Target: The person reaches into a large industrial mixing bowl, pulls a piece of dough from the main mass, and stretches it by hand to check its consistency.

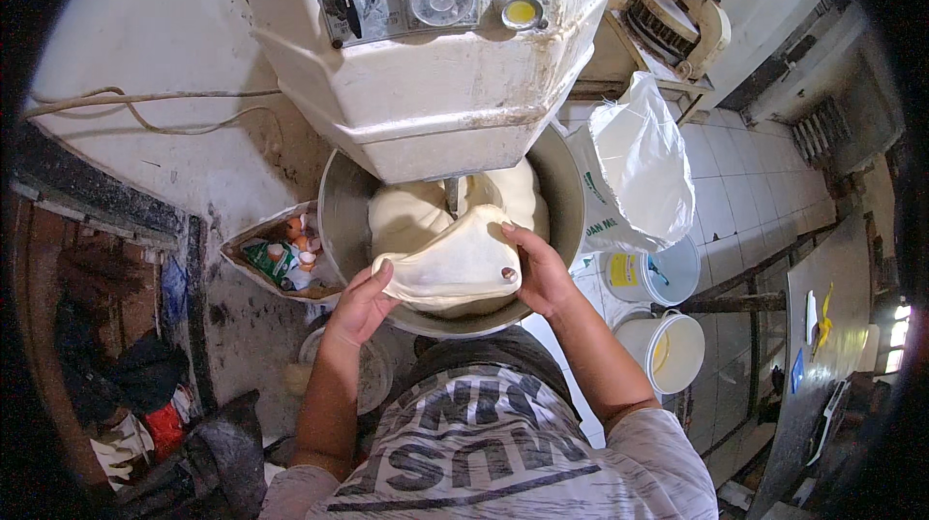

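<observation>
Between my hands a thin, pale sheet of dough is stretched wide over the mixing bowl. My left hand grips its left edge, thumb on top. Closed on the right edge is my right hand; its thumb lies on the upper corner, and a fingertip shows through a small hole low on that side. Fingers under the sheet are mostly hidden. Behind it, a large smooth mass of dough fills much of the metal bowl, around the mixer's metal bar.
The big cream mixer head overhangs the bowl's far side. At left stands an open sack with eggshells and wrappers. To the right are a white plastic sack and two white buckets. A table lies farther right.
</observation>
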{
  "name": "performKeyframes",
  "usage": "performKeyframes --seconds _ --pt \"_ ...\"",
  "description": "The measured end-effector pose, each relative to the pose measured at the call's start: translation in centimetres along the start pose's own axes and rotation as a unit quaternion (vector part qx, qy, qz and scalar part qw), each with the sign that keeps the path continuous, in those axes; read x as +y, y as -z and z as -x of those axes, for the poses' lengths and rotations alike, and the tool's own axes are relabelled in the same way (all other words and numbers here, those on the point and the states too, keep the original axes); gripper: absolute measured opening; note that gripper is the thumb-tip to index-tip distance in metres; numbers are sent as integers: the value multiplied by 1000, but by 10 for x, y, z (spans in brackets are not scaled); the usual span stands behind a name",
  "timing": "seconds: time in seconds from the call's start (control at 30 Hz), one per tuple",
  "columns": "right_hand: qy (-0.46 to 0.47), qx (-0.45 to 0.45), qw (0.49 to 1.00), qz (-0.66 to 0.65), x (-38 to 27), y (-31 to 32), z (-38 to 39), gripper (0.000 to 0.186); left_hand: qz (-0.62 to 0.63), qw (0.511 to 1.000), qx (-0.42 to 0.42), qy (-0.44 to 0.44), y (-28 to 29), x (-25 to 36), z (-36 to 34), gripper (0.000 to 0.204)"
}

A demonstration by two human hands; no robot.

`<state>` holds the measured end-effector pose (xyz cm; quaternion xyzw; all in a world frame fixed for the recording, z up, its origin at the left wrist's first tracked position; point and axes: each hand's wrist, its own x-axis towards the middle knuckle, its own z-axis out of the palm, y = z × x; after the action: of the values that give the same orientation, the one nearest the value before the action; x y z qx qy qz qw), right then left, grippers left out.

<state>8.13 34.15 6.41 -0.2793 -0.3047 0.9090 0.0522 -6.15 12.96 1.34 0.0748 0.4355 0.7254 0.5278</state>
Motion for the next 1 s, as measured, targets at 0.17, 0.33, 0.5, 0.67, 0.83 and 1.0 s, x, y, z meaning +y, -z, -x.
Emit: performKeyframes --seconds 0.17,0.33,0.5,0.67,0.83,1.0 --pt "22 -6 998 52 -2 2 2 39 -3 999 11 35 -1 -3 -3 43" --pt "41 -6 997 65 -8 -1 1 39 7 1000 10 22 -7 -5 -5 47" --pt "47 9 992 113 -5 3 -6 42 -8 1000 8 29 -6 -7 -2 52" --pt "57 -25 996 67 -4 0 -5 45 -28 999 -9 32 -13 -3 -2 54" --pt "67 -38 994 77 -7 -5 -1 44 48 998 20 44 -20 -3 -4 58" --pt "73 -23 970 232 -13 -6 -2 44 -58 991 76 89 6 -25 -9 67"
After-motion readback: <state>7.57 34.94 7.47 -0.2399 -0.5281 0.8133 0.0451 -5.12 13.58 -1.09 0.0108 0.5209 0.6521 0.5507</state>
